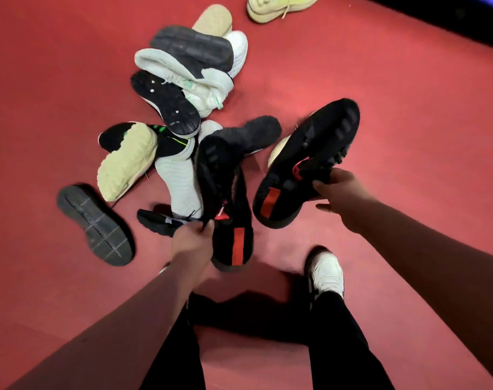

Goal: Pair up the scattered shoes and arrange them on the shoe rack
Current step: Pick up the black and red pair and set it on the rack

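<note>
Left hand (pixel 191 240) grip pinches 1 black shoe (pixel 228 209); right hand (pixel 341 192) grip clasps its mate (pixel 304 164).

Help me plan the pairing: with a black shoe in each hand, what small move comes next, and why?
Probably bring the two together sole to sole as a pair. The left hand grips one black shoe with a red sole patch, the right hand grips a matching black shoe, and both are clear of the pile. No shoe rack is in view.
</note>
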`<state>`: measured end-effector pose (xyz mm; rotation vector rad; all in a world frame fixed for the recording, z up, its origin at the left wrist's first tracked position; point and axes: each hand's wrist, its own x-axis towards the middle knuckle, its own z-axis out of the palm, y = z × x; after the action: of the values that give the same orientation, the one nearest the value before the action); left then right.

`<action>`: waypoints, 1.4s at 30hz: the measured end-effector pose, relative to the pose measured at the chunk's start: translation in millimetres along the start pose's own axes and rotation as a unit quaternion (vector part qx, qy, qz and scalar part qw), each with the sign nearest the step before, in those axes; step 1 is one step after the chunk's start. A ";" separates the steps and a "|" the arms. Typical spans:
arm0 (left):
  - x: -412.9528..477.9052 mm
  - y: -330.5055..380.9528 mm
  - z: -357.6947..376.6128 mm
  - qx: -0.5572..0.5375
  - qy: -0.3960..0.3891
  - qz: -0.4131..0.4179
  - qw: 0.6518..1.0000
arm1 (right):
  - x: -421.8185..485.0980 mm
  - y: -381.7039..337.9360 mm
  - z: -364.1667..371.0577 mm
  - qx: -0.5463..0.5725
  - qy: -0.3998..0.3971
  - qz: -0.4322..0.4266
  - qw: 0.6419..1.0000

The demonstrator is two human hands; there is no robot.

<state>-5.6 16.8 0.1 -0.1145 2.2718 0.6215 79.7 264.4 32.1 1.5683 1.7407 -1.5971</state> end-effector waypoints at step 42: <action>-34.4 103.5 -70.3 0.122 -0.039 0.210 0.969 | -93.2 -2.1 -63.4 -0.205 0.015 -0.075 0.976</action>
<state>-55.1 71.0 107.0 0.5154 2.2880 0.5409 137.9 272.3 128.3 1.2932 2.0849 -1.1726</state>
